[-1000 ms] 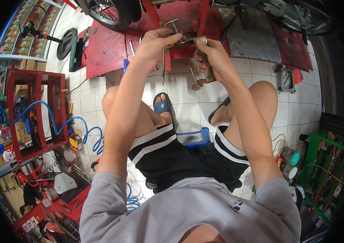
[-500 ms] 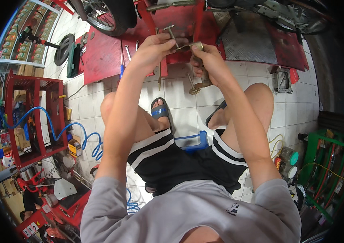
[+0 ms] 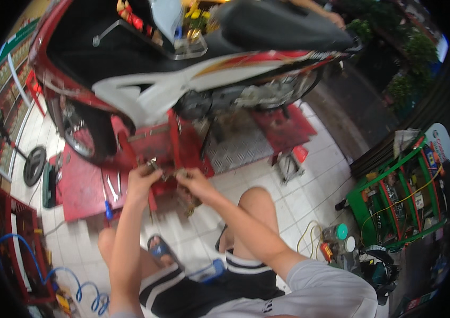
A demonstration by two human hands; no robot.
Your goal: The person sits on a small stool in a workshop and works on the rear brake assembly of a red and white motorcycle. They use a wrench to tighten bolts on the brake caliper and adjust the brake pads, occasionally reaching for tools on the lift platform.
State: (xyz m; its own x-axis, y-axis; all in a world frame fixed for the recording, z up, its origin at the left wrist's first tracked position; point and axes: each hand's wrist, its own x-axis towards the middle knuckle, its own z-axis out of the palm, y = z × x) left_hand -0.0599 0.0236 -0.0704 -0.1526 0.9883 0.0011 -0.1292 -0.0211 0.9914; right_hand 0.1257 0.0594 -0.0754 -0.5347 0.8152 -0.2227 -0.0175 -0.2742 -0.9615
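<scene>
Both my hands are held out in front of me, beside the red lift platform [image 3: 84, 185]. My left hand [image 3: 143, 183] is closed round a brass-coloured metal piece [image 3: 152, 163] with a T-shaped end. Close to its right, my right hand [image 3: 196, 185] pinches a brass-coloured metal bracket [image 3: 187, 200] that hangs below the fingers. The two pieces come close between my fingertips; blur hides whether they join. A blue-handled screwdriver [image 3: 108, 210] and spanners [image 3: 112, 185] lie on the platform, left of my left hand.
A scooter [image 3: 145, 98] stands on the lift ahead. Another person's arm [image 3: 318, 9] reaches in by its seat. At right are a green tool rack [image 3: 360, 212] and jars [image 3: 336, 231]. A blue coiled hose [image 3: 79, 290] hangs at left; a blue stool [image 3: 209, 270] is under me.
The view has swung up and to the right, bringing the whole scooter in. Both hands are still closed on the brass-coloured pieces and sit lower left in the picture.
</scene>
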